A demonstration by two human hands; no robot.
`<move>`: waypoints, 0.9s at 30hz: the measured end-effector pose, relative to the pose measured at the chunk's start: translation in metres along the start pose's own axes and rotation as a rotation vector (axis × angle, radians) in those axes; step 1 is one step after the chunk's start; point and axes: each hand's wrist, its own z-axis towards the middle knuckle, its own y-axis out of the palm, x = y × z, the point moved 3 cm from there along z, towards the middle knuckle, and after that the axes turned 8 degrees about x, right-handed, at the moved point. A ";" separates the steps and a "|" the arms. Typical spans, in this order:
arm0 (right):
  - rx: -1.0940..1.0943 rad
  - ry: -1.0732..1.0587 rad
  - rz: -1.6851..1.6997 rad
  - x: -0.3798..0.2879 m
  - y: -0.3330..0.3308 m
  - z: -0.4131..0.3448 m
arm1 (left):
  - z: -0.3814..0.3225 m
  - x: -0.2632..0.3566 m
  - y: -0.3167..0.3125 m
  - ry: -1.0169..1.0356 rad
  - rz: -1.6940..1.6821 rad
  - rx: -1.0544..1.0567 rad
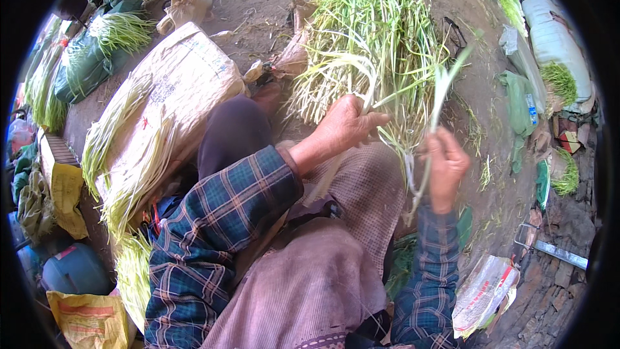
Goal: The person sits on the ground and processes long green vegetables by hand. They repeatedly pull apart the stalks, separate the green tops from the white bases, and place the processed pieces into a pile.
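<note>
Before me on the ground lies a large pile of green leafy stalks with pale stems (378, 34). My left hand (348, 123), over the pile's near edge, is closed around a few pale stalks (361, 65) whose tops bend to the left. To its right, my right hand (444, 167) pinches a pale stalk with a green top (443, 87); this hand is blurred. Loose thin strands hang between the two hands. Trimmed pale stalks (155, 165) lie in bunches on a stuffed whitish woven sack (193, 68) at my left.
Left stand a dark green bundle topped with stalks (87, 68), a blue plastic container (75, 269) and a yellow bag (89, 317). Along the right are a translucent plastic jug (557, 43), a green plastic bag (518, 102), a metal bar (559, 254) and a printed white sack (484, 295).
</note>
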 end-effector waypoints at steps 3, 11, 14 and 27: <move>-0.179 -0.112 -0.179 -0.004 0.037 -0.025 | -0.008 0.008 0.002 0.051 -0.302 -0.049; -0.596 0.399 -0.026 -0.002 0.005 -0.039 | 0.006 0.020 -0.037 -0.067 -0.530 0.228; -0.572 0.338 0.021 -0.008 -0.025 -0.044 | 0.011 0.021 -0.051 -0.028 -0.530 0.303; 0.076 0.194 0.140 0.035 -0.121 -0.054 | 0.016 0.020 -0.077 -0.005 -0.637 0.457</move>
